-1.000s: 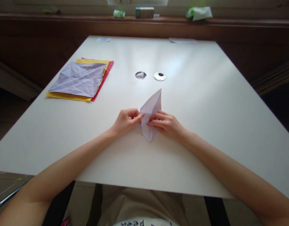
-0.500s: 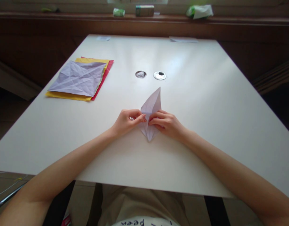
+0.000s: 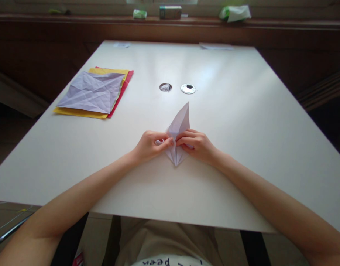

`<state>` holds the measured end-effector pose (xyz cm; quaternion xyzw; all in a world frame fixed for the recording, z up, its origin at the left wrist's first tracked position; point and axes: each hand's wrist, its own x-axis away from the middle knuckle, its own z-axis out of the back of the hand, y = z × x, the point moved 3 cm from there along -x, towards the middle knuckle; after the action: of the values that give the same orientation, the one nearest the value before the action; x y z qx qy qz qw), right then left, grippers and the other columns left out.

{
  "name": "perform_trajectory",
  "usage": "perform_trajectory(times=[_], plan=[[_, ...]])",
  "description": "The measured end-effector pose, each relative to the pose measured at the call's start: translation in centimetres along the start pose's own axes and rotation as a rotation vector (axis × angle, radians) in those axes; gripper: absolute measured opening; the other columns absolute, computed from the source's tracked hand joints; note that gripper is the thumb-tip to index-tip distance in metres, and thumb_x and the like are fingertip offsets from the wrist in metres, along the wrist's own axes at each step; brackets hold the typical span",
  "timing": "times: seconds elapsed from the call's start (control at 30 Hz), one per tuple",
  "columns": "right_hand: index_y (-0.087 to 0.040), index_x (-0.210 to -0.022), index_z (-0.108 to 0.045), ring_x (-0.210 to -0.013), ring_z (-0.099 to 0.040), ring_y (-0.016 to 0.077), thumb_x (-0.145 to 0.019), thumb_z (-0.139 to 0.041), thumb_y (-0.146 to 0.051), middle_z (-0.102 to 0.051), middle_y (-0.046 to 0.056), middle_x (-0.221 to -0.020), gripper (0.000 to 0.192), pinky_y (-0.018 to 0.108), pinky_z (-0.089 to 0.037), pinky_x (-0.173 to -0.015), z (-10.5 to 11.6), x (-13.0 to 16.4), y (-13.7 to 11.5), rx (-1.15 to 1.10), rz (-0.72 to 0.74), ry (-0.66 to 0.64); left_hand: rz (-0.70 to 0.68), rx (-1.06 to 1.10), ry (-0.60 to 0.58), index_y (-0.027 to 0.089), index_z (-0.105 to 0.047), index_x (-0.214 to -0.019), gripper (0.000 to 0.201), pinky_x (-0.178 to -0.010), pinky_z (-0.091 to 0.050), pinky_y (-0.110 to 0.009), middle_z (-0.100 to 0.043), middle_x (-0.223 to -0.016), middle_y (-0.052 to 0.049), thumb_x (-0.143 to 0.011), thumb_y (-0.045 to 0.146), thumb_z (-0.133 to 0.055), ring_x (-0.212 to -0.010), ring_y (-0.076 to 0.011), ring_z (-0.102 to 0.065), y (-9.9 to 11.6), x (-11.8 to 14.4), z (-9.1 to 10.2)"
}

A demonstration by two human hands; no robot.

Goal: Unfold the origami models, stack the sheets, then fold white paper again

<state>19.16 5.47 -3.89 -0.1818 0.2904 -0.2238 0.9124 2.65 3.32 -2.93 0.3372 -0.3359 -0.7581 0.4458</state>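
Observation:
A pale lilac sheet of origami paper (image 3: 180,120), folded to a long pointed shape, lies near the front middle of the table. One tip points away from me, the other toward me. My left hand (image 3: 155,145) pinches its left edge between thumb and forefinger. On the opposite side, my right hand (image 3: 196,144) grips the right edge, its fingertips close to the centre crease. Both hands nearly meet over the middle of the paper, so part of the folds there is hidden.
A stack of creased paper (image 3: 89,90), lilac over yellow and red, lies at the left of the white table (image 3: 230,111). Two round cable holes, one a silver ring (image 3: 188,88), sit beyond the hands. Small packets and a box (image 3: 170,13) line the ledge behind.
The paper's upper part has narrowed slightly as its left side moved inward. My left hand has shifted a little right and toward me; the right hand has barely moved.

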Motion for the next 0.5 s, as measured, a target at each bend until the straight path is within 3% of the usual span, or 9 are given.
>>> perform_trajectory(times=[0.5], plan=[[-0.019, -0.072, -0.058, -0.071, -0.057, 0.0139, -0.071, -0.047, -0.006, -0.063, 0.003, -0.076, 0.018, 0.024, -0.044, -0.066, 0.10, -0.12, -0.07, 0.019, -0.095, 0.014, -0.106, -0.180, 0.021, 0.017, -0.063, -0.060, 0.029, -0.059, -0.043, -0.021, -0.062, -0.059, -0.003, -0.080, 0.033, -0.049, -0.059, -0.0121, -0.058, -0.06, 0.31, -0.40]])
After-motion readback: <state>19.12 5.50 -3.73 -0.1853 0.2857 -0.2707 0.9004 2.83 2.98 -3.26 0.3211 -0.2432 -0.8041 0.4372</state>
